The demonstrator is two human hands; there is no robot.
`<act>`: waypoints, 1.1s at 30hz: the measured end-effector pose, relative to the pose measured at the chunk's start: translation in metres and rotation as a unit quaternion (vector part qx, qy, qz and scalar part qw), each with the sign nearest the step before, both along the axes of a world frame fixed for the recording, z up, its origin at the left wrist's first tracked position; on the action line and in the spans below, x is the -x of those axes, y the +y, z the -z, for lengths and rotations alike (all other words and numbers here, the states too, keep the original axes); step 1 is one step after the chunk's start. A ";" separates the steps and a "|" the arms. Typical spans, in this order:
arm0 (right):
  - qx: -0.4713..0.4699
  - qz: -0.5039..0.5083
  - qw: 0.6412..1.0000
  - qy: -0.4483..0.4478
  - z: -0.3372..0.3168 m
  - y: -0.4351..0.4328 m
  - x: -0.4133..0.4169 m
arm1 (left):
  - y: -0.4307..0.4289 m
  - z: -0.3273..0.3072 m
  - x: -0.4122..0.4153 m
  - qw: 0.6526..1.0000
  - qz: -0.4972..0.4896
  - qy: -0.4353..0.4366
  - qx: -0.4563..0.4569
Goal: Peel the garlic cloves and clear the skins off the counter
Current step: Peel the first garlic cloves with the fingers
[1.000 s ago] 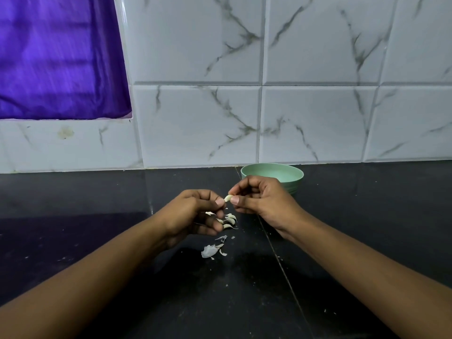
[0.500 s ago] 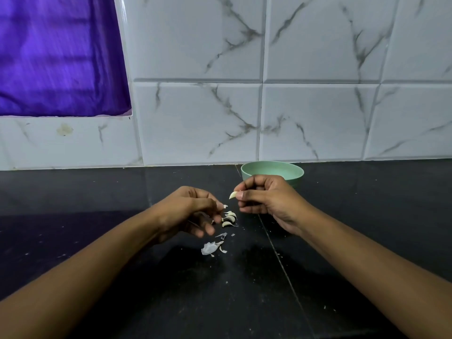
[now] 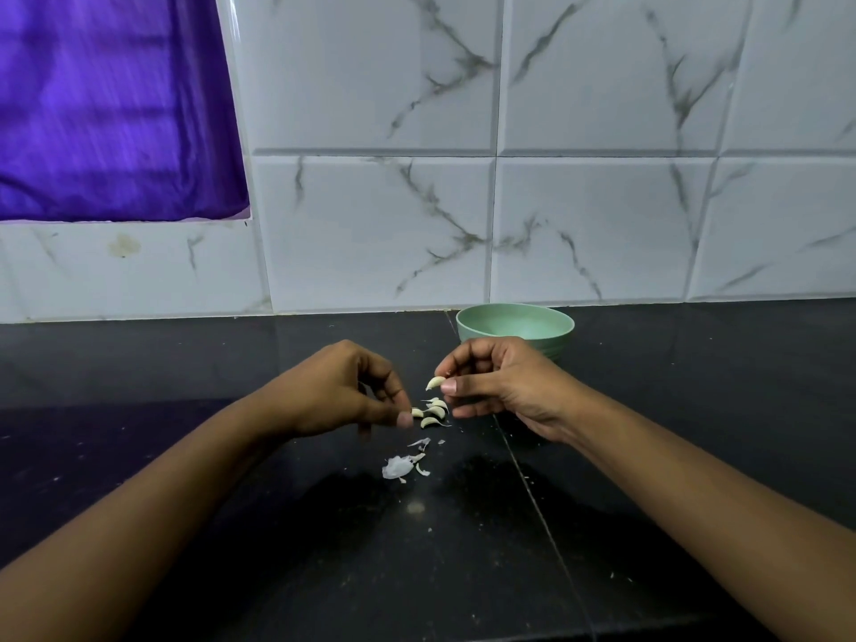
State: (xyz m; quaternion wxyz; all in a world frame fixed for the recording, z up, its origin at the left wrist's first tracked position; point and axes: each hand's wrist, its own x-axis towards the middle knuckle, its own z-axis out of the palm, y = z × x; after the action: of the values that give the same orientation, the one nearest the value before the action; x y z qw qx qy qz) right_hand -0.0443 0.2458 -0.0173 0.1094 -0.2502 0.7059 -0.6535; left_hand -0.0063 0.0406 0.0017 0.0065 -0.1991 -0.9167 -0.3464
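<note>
My right hand [image 3: 505, 386] pinches a small pale garlic clove [image 3: 434, 383] between thumb and forefinger, just above the black counter [image 3: 463, 549]. A little pile of garlic cloves [image 3: 433, 413] lies on the counter under it. My left hand [image 3: 338, 391] hangs beside the pile with its fingers curled downward and its thumb tip right at the leftmost clove. I cannot make out whether it grips anything. Loose white skins [image 3: 399, 466] and a smaller scrap [image 3: 419, 442] lie on the counter nearer to me.
A pale green bowl [image 3: 563, 342] stands behind my right hand, close to the marble-tiled wall [image 3: 602, 224]. A purple cloth [image 3: 111, 108] fills an opening at the upper left. Tiny skin crumbs dot the counter.
My hands have drawn apart. The right hand kept the clove and lifted it slightly, while the left hand dropped toward the pile of cloves.
</note>
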 end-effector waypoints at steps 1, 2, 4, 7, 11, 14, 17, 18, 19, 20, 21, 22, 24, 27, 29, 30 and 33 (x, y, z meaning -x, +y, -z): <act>0.000 -0.002 1.000 0.000 0.000 0.000 0.000 | 0.000 0.000 0.001 1.000 -0.011 0.012 -0.004; 0.001 -0.004 1.000 0.000 0.000 0.000 -0.001 | -0.001 0.000 0.001 1.000 -0.019 0.020 -0.009; 0.003 -0.005 1.000 0.002 0.000 0.000 -0.001 | 0.000 0.002 0.002 0.999 -0.026 0.031 -0.030; 0.012 0.001 1.000 0.010 0.000 0.000 -0.001 | 0.005 0.005 0.000 0.994 -0.040 0.078 -0.070; 0.009 0.023 0.999 0.045 0.000 -0.002 -0.002 | 0.013 0.010 -0.003 0.981 -0.050 0.175 -0.061; 0.009 0.037 0.997 0.068 0.000 -0.004 -0.003 | 0.015 0.011 -0.004 0.975 -0.060 0.207 -0.048; 0.009 0.042 0.995 0.094 0.001 -0.006 -0.004 | 0.016 0.012 -0.004 0.974 -0.068 0.214 -0.039; 0.008 0.044 0.994 0.104 0.001 -0.007 -0.004 | 0.016 0.013 -0.004 0.973 -0.072 0.216 -0.037; 0.005 0.049 0.992 0.116 0.001 -0.008 -0.005 | 0.017 0.013 -0.004 0.972 -0.077 0.218 -0.037; -0.001 0.055 0.990 0.129 0.001 -0.008 -0.005 | 0.018 0.013 -0.004 0.972 -0.082 0.218 -0.039; -0.009 0.061 0.988 0.141 0.001 -0.008 -0.006 | 0.019 0.013 -0.004 0.971 -0.088 0.218 -0.042; -0.017 0.066 0.986 0.152 0.000 -0.009 -0.006 | 0.020 0.012 -0.004 0.971 -0.091 0.217 -0.046; -0.024 0.075 0.983 0.165 0.001 -0.009 -0.007 | 0.020 0.012 -0.005 0.970 -0.092 0.217 -0.053; -0.026 0.083 0.981 0.174 0.001 -0.010 -0.006 | 0.021 0.012 -0.006 0.970 -0.091 0.217 -0.054; -0.024 0.083 0.981 0.174 0.002 -0.011 -0.006 | 0.021 0.012 -0.006 0.969 -0.094 0.221 -0.052; -0.021 0.082 0.981 0.173 0.002 -0.011 -0.005 | 0.022 0.013 -0.006 0.968 -0.096 0.224 -0.051; -0.003 0.077 0.984 0.158 0.003 -0.011 -0.005 | 0.024 0.014 -0.006 0.965 -0.104 0.236 -0.054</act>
State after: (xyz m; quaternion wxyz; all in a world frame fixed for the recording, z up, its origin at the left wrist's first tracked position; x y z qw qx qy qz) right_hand -0.0396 0.2346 -0.0203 -0.0534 -0.2952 0.7332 -0.6103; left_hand -0.0005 0.0644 -0.0126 0.2697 -0.1780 -0.8846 -0.3362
